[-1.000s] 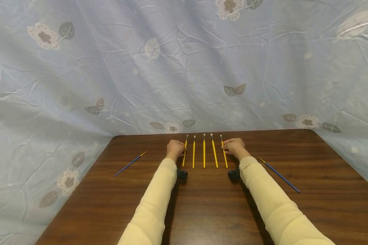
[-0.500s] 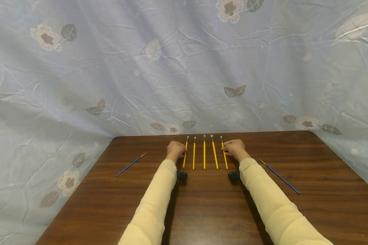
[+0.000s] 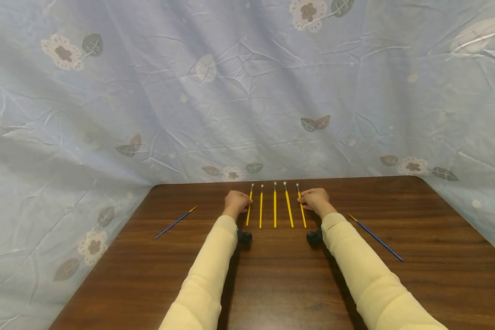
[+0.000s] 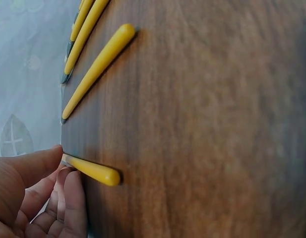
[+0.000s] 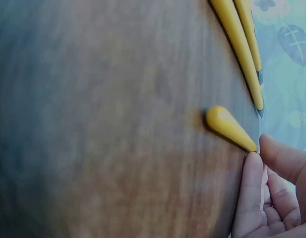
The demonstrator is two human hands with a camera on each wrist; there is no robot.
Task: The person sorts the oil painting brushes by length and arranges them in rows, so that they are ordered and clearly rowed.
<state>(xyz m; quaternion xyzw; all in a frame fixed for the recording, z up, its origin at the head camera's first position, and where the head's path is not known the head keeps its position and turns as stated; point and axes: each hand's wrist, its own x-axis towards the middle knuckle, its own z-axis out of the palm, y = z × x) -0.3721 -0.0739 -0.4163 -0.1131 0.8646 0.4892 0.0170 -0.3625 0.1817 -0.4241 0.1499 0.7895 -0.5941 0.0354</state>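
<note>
Left hand [image 3: 236, 201] and right hand [image 3: 315, 199] pinch outer brushes, fingertips almost together.
At the table's [image 3: 268, 284] 12 o'clock side, left yellow brush [image 3: 249, 214] points just past 12, right yellow brush [image 3: 303, 216] just before; three middle brushes [image 3: 275, 208] between. Blue brushes [image 3: 376, 238] near 8 and 4; forearms [image 3: 202, 279] slant toward 1 and 11.

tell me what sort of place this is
Probably an indoor work area or filming setup, though I cannot tell which room. A dark brown wood-grain table stands before a pale blue-grey fabric drape printed with flowers and leaves, and five slim yellow-handled paintbrushes form a row on the table.
</note>
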